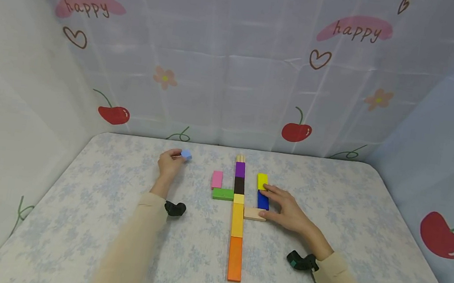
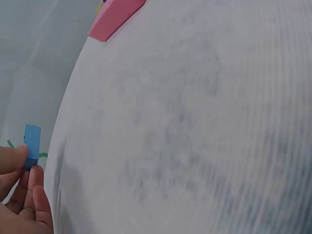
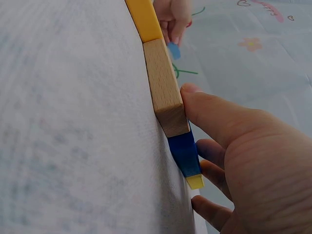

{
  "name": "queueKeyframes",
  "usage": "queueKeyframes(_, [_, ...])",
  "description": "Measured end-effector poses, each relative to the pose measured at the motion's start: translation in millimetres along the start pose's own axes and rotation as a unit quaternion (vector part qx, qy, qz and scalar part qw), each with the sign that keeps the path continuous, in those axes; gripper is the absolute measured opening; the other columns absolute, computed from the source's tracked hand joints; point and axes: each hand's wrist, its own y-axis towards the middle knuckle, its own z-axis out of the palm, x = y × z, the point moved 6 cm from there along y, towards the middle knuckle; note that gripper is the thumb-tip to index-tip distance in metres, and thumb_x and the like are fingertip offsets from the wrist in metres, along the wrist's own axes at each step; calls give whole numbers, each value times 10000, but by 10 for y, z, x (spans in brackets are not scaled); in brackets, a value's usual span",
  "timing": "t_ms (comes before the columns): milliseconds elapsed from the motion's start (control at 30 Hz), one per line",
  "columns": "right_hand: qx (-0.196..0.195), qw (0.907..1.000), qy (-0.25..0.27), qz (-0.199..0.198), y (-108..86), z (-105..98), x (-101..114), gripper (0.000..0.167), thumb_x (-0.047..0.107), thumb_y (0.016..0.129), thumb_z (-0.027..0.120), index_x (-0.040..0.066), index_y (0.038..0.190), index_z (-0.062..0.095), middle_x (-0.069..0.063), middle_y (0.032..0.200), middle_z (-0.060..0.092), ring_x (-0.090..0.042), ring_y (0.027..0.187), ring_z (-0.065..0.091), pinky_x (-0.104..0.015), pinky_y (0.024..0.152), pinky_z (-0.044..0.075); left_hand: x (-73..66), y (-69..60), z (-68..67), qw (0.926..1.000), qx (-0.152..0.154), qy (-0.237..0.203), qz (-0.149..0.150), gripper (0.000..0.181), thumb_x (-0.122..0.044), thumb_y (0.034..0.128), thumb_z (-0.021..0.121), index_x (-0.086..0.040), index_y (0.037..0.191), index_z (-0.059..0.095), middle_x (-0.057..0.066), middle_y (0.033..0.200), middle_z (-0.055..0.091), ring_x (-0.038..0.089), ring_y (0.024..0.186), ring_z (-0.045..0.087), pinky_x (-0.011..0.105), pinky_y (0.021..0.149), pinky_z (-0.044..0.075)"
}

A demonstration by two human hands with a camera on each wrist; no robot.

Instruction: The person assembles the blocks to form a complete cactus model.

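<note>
Between the thumb and fingers of my left hand (image 1: 169, 166) is a small light blue block (image 1: 186, 154), held up near the far edge of the table. My right hand (image 1: 290, 212) lies over the right branch of a flat block layout, fingers extended. Its thumb touches a plain wooden block (image 1: 253, 214), and its fingers are at a blue block (image 1: 262, 200) and a bright yellow block (image 1: 262, 179) lined up beyond it. In the right wrist view the thumb rests along the wooden block (image 3: 165, 78), and the other fingers are beside the blue block (image 3: 185, 153).
A central column runs from an orange block (image 1: 235, 260) through an amber block (image 1: 237, 219), a pale yellow, a black (image 1: 239, 185) and a purple block (image 1: 240, 169) to thin sticks (image 1: 241, 158). Left of it are a green block (image 1: 223, 194) and a pink block (image 1: 216, 179). Curtains surround the table.
</note>
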Motion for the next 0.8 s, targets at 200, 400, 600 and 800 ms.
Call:
queueKeyframes(200, [37,10000,0,54,9,7,-7,629,360,874,728,79,1405,540,-176,1527,406,-422,1414,336,-675,1117,231,-99,-96,241,9989,355,-275,113,338,-27,914,636,-5,1252,638,201,1234,614,328,1119,593,411,931,517])
queueKeyframes(400, [60,10000,-6,79,13,9,-10,634,367,873,726,78,1406,538,-178,1529,403,-417,1419,330,-673,1121,226,-144,-174,461,9971,707,-214,195,333,-40,913,651,-30,1246,655,166,1230,634,298,1086,601,384,894,523])
queueKeyframes(600, [58,9999,13,103,11,9,-9,635,370,870,729,85,1406,541,-171,1531,403,-414,1420,331,-671,1120,231,-176,-230,619,9938,1009,-39,465,305,-42,920,648,-31,1223,673,159,1213,651,296,1078,615,377,884,535])
queueKeyframes(800, [59,9999,36,139,10,11,-13,639,385,870,726,89,1406,541,-167,1532,404,-416,1419,330,-676,1118,228,-167,-283,707,9901,1279,-61,567,295,-34,939,617,-32,1229,669,167,1169,657,292,1039,631,368,864,541])
